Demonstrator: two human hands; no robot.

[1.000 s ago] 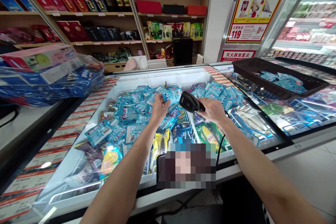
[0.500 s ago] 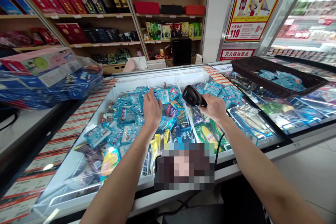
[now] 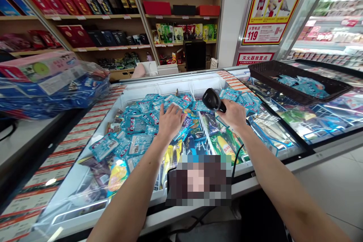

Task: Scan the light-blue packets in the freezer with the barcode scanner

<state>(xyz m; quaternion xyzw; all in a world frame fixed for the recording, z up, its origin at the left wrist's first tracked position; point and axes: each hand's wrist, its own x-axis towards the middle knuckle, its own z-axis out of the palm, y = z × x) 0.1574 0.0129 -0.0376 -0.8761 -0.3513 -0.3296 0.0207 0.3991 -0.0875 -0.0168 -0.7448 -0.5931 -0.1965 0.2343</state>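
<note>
My right hand [image 3: 233,115] grips a black handheld scanner [image 3: 212,100] above the right part of an open chest freezer [image 3: 170,85]. My left hand [image 3: 171,121] has its fingers spread over a pile of blue packets [image 3: 135,124] in the freezer, with nothing seen held in it. Whether its fingertips touch the packets cannot be made out. Below and to the right of my left hand lie yellow packages [image 3: 173,153]. A white wire divider [image 3: 206,134] stands between my two hands, and green bags [image 3: 224,145] lie to its right.
A brown basket [image 3: 297,94] with some blue packets rests at the right on the freezer. Plastic-wrapped boxes [image 3: 51,90] stand at the left. A black cable [image 3: 236,159] hangs over the front edge near a blurred patch. Stocked shelves [image 3: 113,16] rise behind.
My left hand has moved a little right, its fingers now spread, and the packet near its fingers no longer stands out. The scanner in my right hand has shifted slightly right and up.
</note>
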